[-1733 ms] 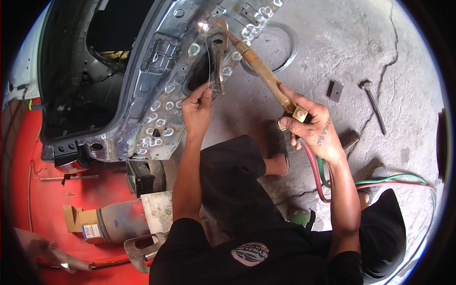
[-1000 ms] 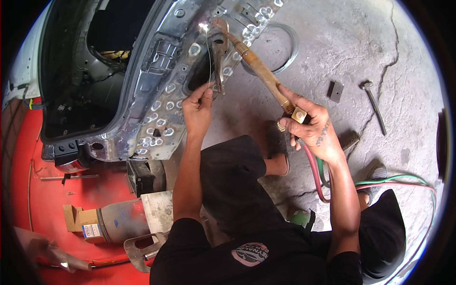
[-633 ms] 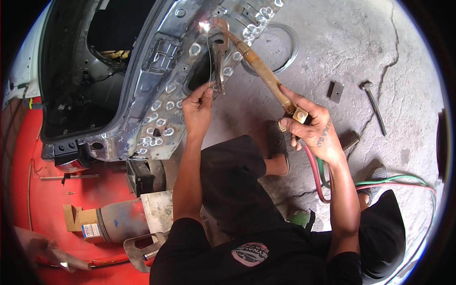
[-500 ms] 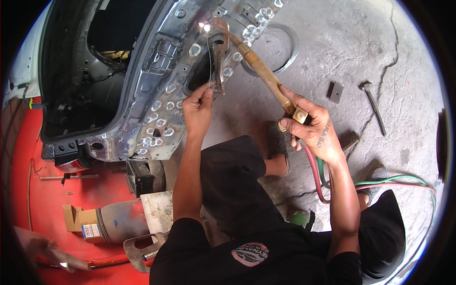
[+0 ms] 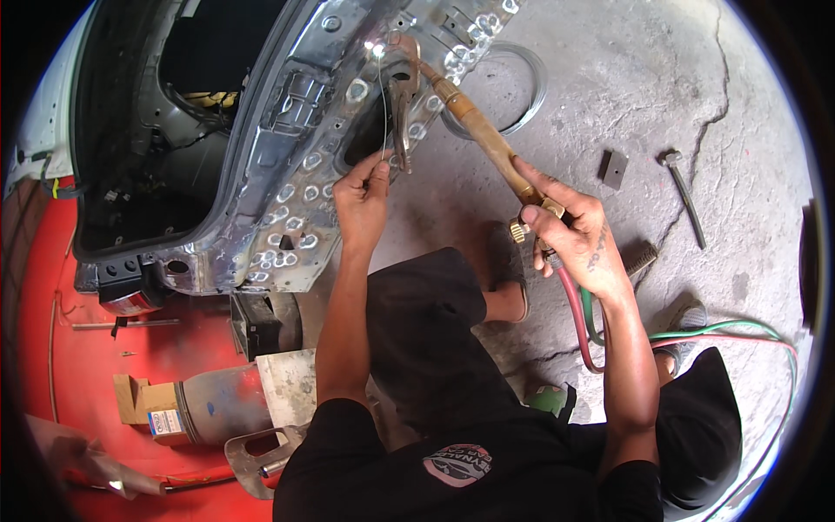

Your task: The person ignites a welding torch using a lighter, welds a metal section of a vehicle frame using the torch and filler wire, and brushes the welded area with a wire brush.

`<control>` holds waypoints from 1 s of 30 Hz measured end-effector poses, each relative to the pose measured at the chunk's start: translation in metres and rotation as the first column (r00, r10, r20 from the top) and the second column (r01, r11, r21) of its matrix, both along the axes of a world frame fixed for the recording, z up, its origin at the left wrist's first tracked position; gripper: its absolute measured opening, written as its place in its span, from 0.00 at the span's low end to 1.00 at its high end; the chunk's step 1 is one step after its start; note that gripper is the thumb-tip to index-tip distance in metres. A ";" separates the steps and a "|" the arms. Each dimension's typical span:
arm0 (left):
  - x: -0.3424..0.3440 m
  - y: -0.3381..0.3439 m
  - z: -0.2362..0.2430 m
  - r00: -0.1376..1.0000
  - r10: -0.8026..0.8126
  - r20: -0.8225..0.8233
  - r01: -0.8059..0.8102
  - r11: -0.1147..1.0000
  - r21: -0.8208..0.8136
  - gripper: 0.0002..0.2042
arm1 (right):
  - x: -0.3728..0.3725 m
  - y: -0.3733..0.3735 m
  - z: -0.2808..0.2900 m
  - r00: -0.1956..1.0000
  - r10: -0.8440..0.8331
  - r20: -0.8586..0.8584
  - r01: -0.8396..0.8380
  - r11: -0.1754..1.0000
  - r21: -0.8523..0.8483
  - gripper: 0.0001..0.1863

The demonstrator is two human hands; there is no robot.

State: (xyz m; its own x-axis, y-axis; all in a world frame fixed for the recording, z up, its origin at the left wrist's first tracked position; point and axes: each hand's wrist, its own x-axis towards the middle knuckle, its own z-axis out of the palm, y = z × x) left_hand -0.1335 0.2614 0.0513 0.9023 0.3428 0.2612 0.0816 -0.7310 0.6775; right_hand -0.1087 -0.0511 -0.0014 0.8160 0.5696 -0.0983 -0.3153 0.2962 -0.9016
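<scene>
My right hand (image 5: 581, 245) grips a brass gas welding torch (image 5: 484, 130) by its valve end, with the thumb against the fittings. A red and a green hose run down from it. The torch's bent tip reaches a bright glowing spot (image 5: 375, 50) on a bare-metal car body panel (image 5: 300, 187). My left hand (image 5: 362, 198) is closed in a pinch on a thin welding wire (image 5: 384, 104), whose upper end meets the glow. Beside the wire, locking pliers (image 5: 401, 126) are clamped on the panel near a dark opening. Many ringed weld spots mark the panel.
On the concrete floor to the right lie a coil of wire (image 5: 541, 87), a dark metal block (image 5: 613, 169), a hammer (image 5: 685, 198) and a brush-like piece (image 5: 642, 257). Hoses (image 5: 739, 327) trail at right. At lower left are a grey cylinder (image 5: 224, 407), cardboard box (image 5: 150, 402) and clamp (image 5: 252, 461).
My right thumb has shifted slightly up and inward on the torch's valve end. The torch tip, wire and left hand stay nearly where they were.
</scene>
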 end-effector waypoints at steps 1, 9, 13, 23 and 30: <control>0.000 0.000 0.000 1.000 -0.002 0.000 0.002 1.000 0.001 0.11 | 0.000 0.000 0.000 1.000 -0.001 0.004 0.001 1.000 0.003 0.30; -0.002 -0.001 0.000 1.000 0.005 0.007 -0.005 1.000 -0.004 0.11 | 0.000 0.000 0.002 1.000 0.000 0.005 0.000 1.000 0.001 0.30; -0.004 0.002 0.000 1.000 0.007 0.000 -0.007 1.000 -0.004 0.11 | 0.000 0.001 0.002 1.000 0.010 0.017 -0.010 1.000 -0.005 0.30; -0.005 0.001 -0.001 1.000 0.003 0.010 -0.002 1.000 -0.024 0.11 | -0.001 0.001 -0.002 1.000 0.016 0.019 -0.016 1.000 -0.005 0.31; -0.005 0.001 -0.001 0.999 0.006 0.031 -0.005 1.000 -0.025 0.10 | -0.001 0.001 -0.002 1.000 0.010 0.011 -0.010 1.000 -0.025 0.30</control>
